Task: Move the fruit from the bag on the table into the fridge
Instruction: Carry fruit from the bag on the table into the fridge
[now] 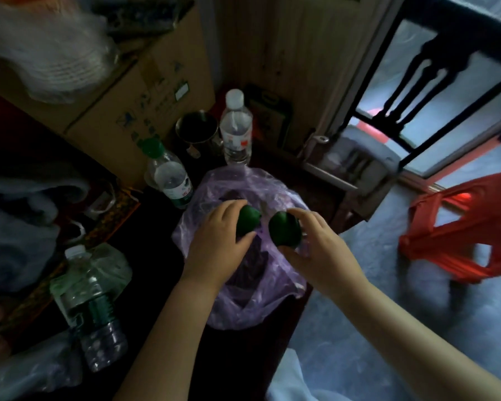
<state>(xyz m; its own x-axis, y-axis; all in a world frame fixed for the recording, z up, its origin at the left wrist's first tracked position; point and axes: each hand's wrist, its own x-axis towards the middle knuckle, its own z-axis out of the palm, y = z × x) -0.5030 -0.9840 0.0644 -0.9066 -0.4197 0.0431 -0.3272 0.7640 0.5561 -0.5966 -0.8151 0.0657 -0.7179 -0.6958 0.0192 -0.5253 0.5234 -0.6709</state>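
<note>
Looking down through the head view, two dark green fruits are seen held over the mouth of a purple plastic bag (243, 302), which lies open on the dark tabletop (156, 270) at the middle of the frame. The left fruit (248, 222) is gripped by the left hand (214, 247): its fingers (229, 208) are curled over the top, and the thumb is pressed in at the fruit's 6 o'clock side. The right fruit (285, 231) is gripped by the right hand (324, 256), whose fingers (304, 218) are curved round its 2 o'clock edge while the thumb is set under it at 6 o'clock. The fruits are side by side, the left one at 9 o'clock of the right one, near but apart. Both look roundish, so no long axis can be made out. Darker shapes are seen inside the bag; whether they are fruit cannot be told.

Each fruit is judged to be already taken up, one to a hand, so neither hand is the nearer. The coming move turns on which way the fridge lies, and the fridge is not shown. A green-capped bottle (171, 178) is placed at 10 o'clock of the bag, a white-capped bottle (236, 125) at 12 o'clock, and a red stool (460, 227) is seen on the floor at 3 o'clock
</note>
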